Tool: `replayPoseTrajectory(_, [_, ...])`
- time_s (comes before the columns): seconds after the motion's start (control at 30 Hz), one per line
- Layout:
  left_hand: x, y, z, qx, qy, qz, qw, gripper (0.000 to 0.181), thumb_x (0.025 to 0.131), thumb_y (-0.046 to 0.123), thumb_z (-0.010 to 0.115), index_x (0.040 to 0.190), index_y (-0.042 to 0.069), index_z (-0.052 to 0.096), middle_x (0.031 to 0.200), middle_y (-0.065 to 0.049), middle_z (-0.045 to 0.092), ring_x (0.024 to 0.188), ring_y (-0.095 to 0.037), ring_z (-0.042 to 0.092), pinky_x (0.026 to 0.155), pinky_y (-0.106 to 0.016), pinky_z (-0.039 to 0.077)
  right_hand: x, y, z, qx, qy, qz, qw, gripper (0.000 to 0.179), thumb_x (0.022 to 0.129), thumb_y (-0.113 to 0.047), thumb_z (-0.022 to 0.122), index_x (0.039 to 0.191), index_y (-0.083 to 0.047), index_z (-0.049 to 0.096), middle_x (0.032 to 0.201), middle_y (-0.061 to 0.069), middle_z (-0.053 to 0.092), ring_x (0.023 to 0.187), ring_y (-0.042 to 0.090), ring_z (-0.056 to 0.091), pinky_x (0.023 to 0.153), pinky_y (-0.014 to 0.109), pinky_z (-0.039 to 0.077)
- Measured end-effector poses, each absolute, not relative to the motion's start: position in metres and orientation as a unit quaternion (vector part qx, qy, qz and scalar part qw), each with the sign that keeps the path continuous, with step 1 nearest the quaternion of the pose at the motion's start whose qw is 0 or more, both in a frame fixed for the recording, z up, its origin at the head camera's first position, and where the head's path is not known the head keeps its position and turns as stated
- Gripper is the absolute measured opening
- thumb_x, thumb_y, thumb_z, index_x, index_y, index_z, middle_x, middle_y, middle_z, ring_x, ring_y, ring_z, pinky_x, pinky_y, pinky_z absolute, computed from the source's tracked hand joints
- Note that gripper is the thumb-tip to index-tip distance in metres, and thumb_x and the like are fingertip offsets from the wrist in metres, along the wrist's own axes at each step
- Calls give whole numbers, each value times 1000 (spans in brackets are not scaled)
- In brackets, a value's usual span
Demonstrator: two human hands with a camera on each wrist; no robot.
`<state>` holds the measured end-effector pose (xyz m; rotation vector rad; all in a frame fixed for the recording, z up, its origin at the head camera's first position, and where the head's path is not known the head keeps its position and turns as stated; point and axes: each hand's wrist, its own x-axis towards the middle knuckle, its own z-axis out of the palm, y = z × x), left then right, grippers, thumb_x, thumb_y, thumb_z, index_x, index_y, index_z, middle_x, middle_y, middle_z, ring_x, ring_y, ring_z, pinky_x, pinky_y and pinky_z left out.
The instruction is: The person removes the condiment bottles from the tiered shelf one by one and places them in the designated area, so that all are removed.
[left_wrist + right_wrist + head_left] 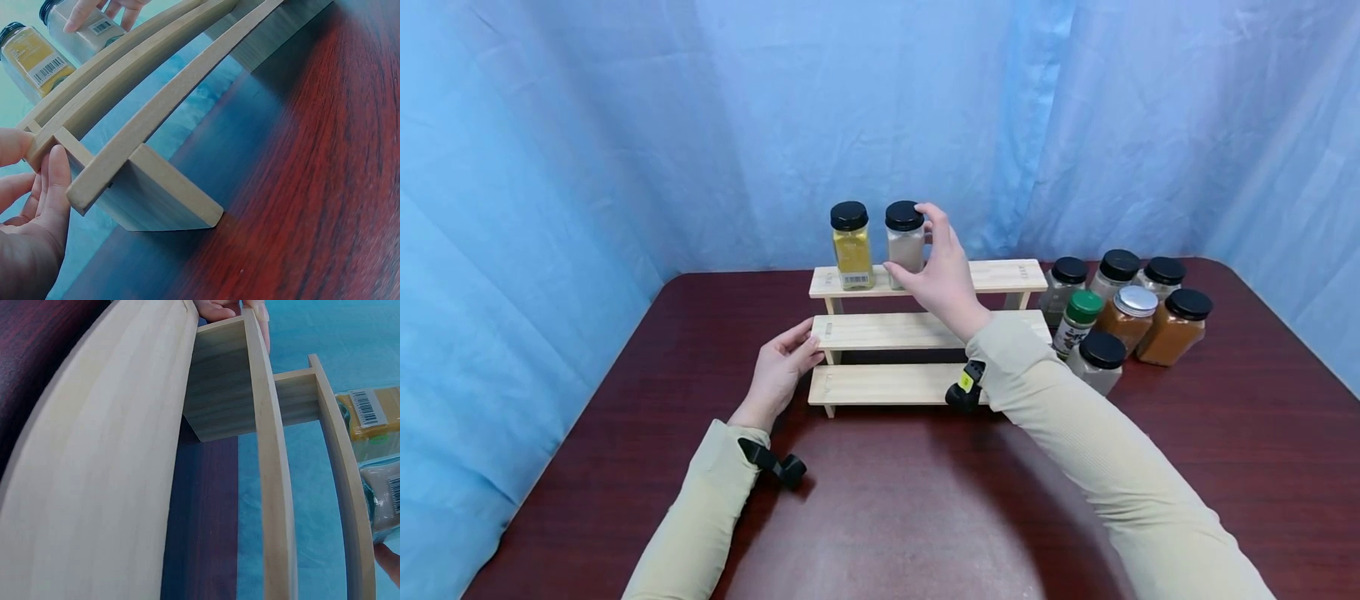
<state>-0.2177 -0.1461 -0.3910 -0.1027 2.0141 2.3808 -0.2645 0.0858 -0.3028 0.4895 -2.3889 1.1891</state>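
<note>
A three-tier wooden shelf rack (887, 332) stands on the table. At the left end of its middle tier, my left hand (778, 371) pinches the board between thumb and fingers, which the left wrist view shows up close. My right hand (946, 279) reaches over the rack and holds a black-lidded spice jar of pale powder (904, 248), thumb low on its side and a finger up at the lid. The jar is upright at the top tier. Just left of it, a black-lidded jar of yellow spice (853, 254) stands on that tier, its barcode facing forward.
Right of the rack, several more spice jars are grouped on the dark red table (865, 517). Among them are a green-lidded jar (1077, 321), a silver-lidded jar (1126, 317) and a black-lidded jar of orange-brown powder (1174, 329). A blue curtain (880, 108) hangs behind.
</note>
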Motion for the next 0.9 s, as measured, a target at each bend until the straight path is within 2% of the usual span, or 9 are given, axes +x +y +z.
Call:
replayPoseTrajectory(0.33, [-216,-145,-390,-32,641,767,10,47,95,0,52,140,-3,42,100,-1,49,81,-1,60,74,-14,54,-262,87,-309,204,-846,420,256,74,83,-20,73,140,-11,27,140,18,37,120,32,45,95,48,45])
replayPoseTrajectory(0.6, [-217,-145,-390,-30,646,762,12,46,96,-1,51,141,-2,41,100,-2,49,81,0,60,74,-14,54,-260,87,-313,209,-827,444,276,74,83,-17,74,139,-13,25,136,20,39,117,32,47,85,47,52])
replayPoseTrajectory(0.9, [-217,-146,-391,-26,645,763,9,47,95,-2,52,141,-3,41,99,-1,49,81,-1,59,73,-14,54,-257,88,-315,187,-809,488,268,75,80,-13,76,136,-14,26,130,19,44,116,31,47,86,48,54])
